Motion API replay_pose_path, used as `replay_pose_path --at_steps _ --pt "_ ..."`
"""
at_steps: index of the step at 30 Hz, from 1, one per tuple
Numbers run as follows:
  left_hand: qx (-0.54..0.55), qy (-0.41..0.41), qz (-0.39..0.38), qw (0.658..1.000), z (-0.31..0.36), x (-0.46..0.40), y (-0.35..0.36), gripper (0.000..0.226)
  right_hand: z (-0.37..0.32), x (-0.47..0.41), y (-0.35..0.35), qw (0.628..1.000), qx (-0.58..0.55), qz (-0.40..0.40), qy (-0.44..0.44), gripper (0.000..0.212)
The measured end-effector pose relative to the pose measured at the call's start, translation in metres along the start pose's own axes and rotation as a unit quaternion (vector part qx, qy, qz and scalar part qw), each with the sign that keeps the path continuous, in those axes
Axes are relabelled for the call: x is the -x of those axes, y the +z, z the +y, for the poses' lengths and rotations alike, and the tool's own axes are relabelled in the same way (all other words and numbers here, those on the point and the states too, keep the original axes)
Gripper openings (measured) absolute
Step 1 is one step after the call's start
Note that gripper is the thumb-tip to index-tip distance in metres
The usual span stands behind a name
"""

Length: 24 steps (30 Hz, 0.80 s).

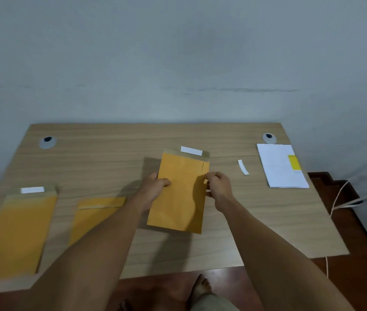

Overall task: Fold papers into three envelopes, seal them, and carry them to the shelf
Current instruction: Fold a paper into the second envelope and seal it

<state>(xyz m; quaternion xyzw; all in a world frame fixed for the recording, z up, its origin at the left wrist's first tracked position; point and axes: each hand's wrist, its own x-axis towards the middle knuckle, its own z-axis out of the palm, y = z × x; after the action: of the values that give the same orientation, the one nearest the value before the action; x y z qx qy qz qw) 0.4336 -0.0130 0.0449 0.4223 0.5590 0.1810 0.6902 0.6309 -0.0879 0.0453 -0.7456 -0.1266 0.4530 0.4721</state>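
Observation:
A yellow-brown envelope (181,196) is held a little above the middle of the wooden table (115,140). Its flap is open at the far end and carries a white adhesive strip (191,151). My left hand (153,187) grips its left edge, thumb on top. My right hand (219,186) pinches its right edge. A second envelope (17,230) with an open flap and white strip lies at the near left. A third envelope (92,217) with its flap folded down lies beside it, partly under my left forearm. A stack of white papers (279,167) lies at the far right.
A peeled white strip (243,167) lies between the held envelope and the papers. A yellow tag (294,162) sits on the paper stack. Two round cable grommets (47,142) (269,138) mark the far corners. Cords (344,198) hang right of the table. A wall stands behind.

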Motion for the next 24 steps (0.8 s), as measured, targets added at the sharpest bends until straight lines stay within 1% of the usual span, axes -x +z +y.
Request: replay_pose_path --at_steps 2,5,7,9,12,14,15,18,21,24 --pt "-0.011 -0.001 0.0 1.0 0.001 -0.002 0.025 0.024 -0.009 -0.016 -0.027 1.0 0.007 -0.001 -0.013 0.016" --pt "-0.027 -0.007 -0.002 1.0 -0.002 -0.007 0.054 0.025 -0.02 -0.04 -0.059 0.999 0.027 -0.009 -0.036 0.031" --pt "-0.052 -0.009 -0.002 0.999 -0.004 -0.009 0.07 0.025 -0.024 -0.055 -0.076 0.997 0.046 -0.025 -0.05 0.037" --pt "-0.078 -0.012 -0.005 0.997 -0.004 -0.014 0.08 0.023 -0.023 -0.066 -0.088 0.994 0.073 -0.045 -0.064 0.031" --pt "-0.137 -0.016 -0.008 0.99 0.001 -0.025 0.088 0.027 -0.015 -0.077 -0.1 0.992 0.091 -0.044 -0.078 0.008" --pt "-0.213 -0.001 0.012 0.977 0.004 -0.038 0.088 0.042 -0.006 -0.081 -0.104 0.991 0.106 -0.043 -0.067 0.009" --pt "-0.261 0.006 0.03 0.965 0.006 -0.045 0.088 0.046 0.001 -0.083 -0.106 0.991 0.116 -0.041 -0.059 0.01" --pt "-0.363 0.032 0.057 0.929 0.014 -0.066 0.087 0.035 0.02 -0.082 -0.111 0.988 0.145 -0.03 -0.032 0.012" --pt "-0.41 0.057 0.037 0.909 0.013 -0.085 0.087 0.023 0.038 -0.078 -0.113 0.979 0.198 -0.028 -0.029 0.015" --pt "-0.453 0.089 0.016 0.887 0.008 -0.1 0.088 0.024 0.049 -0.076 -0.113 0.965 0.259 -0.039 -0.018 0.017"
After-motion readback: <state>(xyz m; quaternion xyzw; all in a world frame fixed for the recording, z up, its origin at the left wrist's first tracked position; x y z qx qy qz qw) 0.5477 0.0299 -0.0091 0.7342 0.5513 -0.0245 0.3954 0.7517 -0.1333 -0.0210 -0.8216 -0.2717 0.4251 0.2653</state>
